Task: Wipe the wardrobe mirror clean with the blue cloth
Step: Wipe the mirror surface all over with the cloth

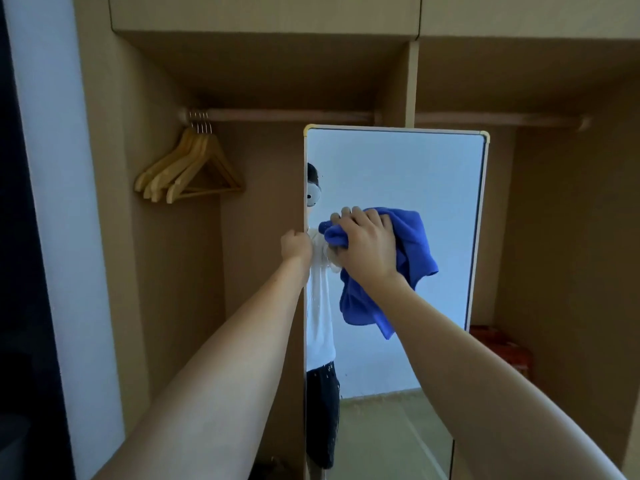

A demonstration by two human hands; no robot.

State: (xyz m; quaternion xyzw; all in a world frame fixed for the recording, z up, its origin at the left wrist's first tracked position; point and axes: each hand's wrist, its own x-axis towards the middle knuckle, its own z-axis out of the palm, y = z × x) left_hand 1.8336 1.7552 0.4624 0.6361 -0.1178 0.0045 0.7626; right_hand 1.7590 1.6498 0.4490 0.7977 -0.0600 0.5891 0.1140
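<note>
A tall mirror in a pale frame stands upright inside an open brown wardrobe. My right hand grips a bunched blue cloth and holds it against the glass at mid height, near the left side; the rest of the cloth hangs down below the hand. My left hand is curled around the mirror's left edge at about the same height. The glass reflects a person in a white top and dark trousers, a pale wall and a floor.
Several wooden hangers hang on the rail at the upper left. A second rail crosses the right compartment. A red-orange box sits low behind the mirror on the right. A white wall strip borders the wardrobe on the left.
</note>
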